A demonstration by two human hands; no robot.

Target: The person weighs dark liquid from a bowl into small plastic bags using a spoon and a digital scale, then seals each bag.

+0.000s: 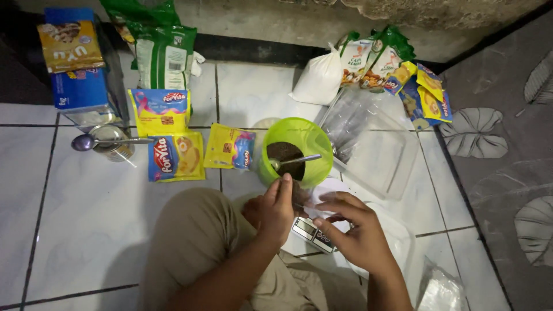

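Green plastic bowl [296,148] sits on the white tiled floor [86,201] just ahead of my knee, with a dark brown powder in it and a metal spoon [295,160] leaning over its near rim. My left hand [275,208] is pinched closed on the mouth of a small clear plastic bag [322,193], and my right hand [352,226] grips the same bag from the other side, fingers curled on its edge. Both hover just over a small digital scale [313,234] on the floor below them. I judge the step in hand to be portioning powder into the bag; the next move calls for holding the mouth open and steady while a hand frees itself for the spoon.

Left of the bowl lie three flat sachets: a yellow one [229,147] nearest, a blue and yellow one [175,157] beside it, and a yellow and blue one [159,111] behind. Further left stands an opened tin [112,144] with a second spoon [98,141] across it. At the far left corner a blue box [80,89] carries a brown and yellow packet [69,45], and a green and white bag [166,55] stands next to it. By the far wall sit a white powder bag [319,80], green-topped packets [374,57], and yellow and blue sachets [423,92]. Clear plastic trays [374,150] lie right of the bowl.
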